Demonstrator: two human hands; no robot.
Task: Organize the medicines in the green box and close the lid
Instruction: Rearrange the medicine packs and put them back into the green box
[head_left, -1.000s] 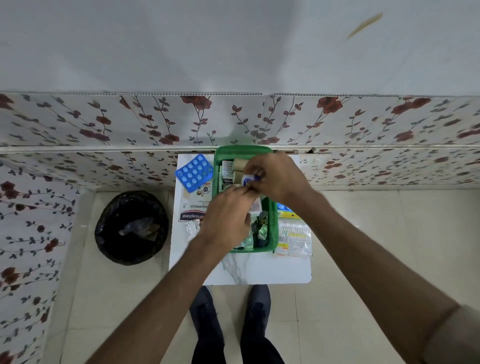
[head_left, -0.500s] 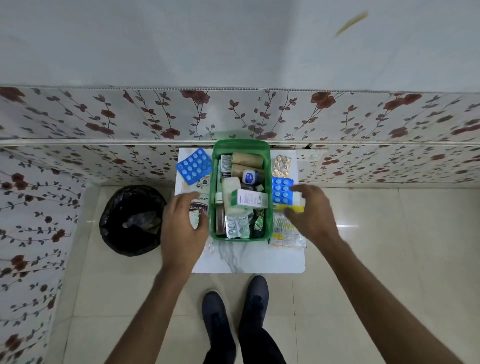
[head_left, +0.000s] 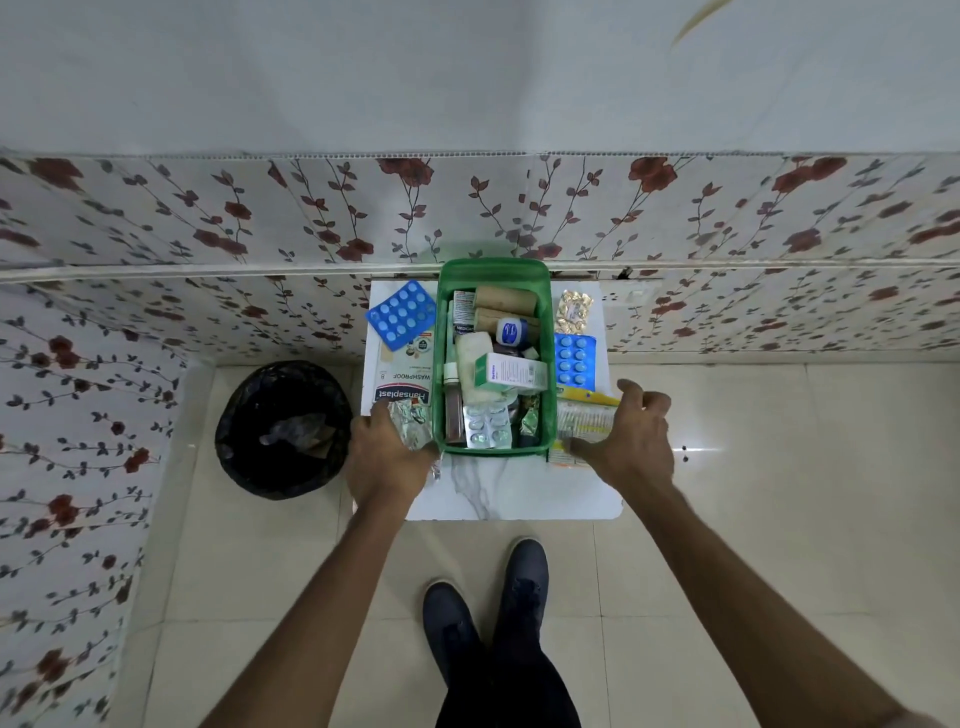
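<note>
Flanking the open green plastic box (head_left: 492, 270), the left hand (head_left: 382, 457) pinches crumpled silver foil strips (head_left: 413, 423); the right hand (head_left: 631, 441), fingers spread, presses yellow-white medicine packets (head_left: 584, 423).

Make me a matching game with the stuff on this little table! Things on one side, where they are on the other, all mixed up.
Things:
1. Hansaplast packet
2. gold pill strip
3. green and white carton
4. black bin

Places:
A. inside the green box
B. on the floor, left of the table
C. on the table, left of the green box
D. on the table, right of the green box, at the far end by the wall

Pairs: 1-C, 2-D, 3-A, 4-B
</note>
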